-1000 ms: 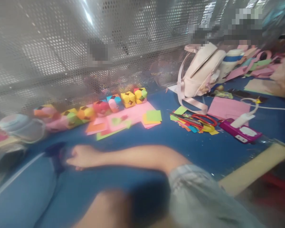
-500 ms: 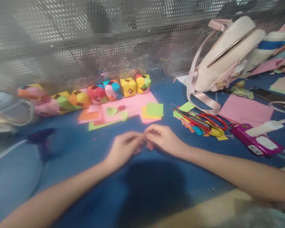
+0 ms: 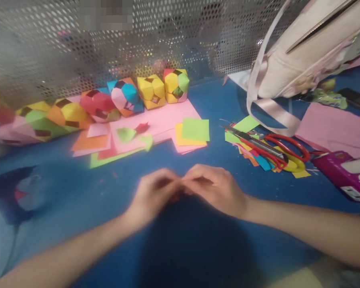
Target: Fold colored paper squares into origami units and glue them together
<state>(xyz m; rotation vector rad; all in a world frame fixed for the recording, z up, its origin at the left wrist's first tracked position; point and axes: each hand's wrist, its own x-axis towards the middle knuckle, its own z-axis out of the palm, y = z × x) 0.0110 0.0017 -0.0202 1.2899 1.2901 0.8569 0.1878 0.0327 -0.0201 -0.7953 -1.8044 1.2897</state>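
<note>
Several paper squares (image 3: 195,129): green, yellow and pink, overlapping on the blue tabletop (image 3: 219,106), just beyond our fingers.
Left hand (image 3: 151,196): ours, its fingertips meeting those of our right hand (image 3: 217,188) over the tabletop.
Grip: we cannot tell whether either hand is closed on something.
Folded paper balls (image 3: 151,92): we see them in a row before the perforated panel (image 3: 183,24).
Red-handled scissors (image 3: 304,150): lying on coloured scraps, to the squares' right.
</note>
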